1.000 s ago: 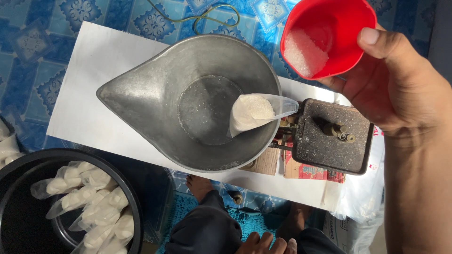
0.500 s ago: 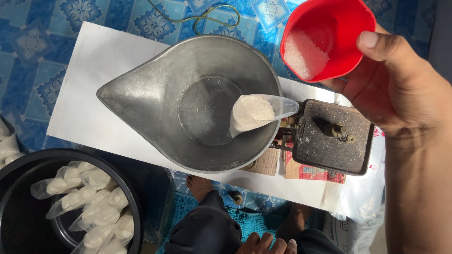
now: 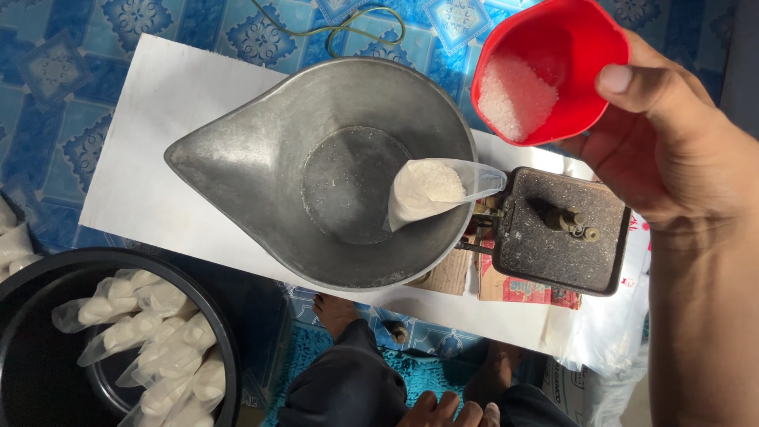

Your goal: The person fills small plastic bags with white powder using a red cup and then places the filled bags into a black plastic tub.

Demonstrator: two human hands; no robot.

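— Blue patterned floor mat [image 3: 95,47] underneath, white board [image 3: 134,134] on top. And at the centre?

— Red cup [image 3: 553,67], upper right, tilted, held above the board. White grains [image 3: 518,95] pooled in its low side.

— Held how?

— Right hand [image 3: 672,150] wrapped round the cup's right wall, thumb pressed over the rim, fingers behind and under. Closed firmly on it.

— Left hand?

— Barely seen: fingertips [image 3: 443,411] at the bottom edge, by a dark-clothed knee [image 3: 348,387]. Cannot tell whether open or closed, nor whether holding anything.

— Just below the cup?

— Grey metal scale pan [image 3: 261,166], teardrop-shaped, spout pointing left. Inside, leaning on its right wall, clear cone-shaped bag [image 3: 431,190] partly filled with white grains, mouth open toward the right rim.

— Right of the pan?

— Dark square weight plate [image 3: 553,245] of the scale, brass weight [image 3: 565,220] lying on it. Just beside the pan, under the hand.

— Farther out?

— Black basin [image 3: 32,348] at lower left, holding many filled cone bags [image 3: 150,340]. More white bags [image 3: 12,241] at the left edge. Green rubber band [image 3: 356,24] on the mat above the pan. Bare feet [image 3: 332,312] below the board. Clear plastic sacks [image 3: 609,340] at lower right.
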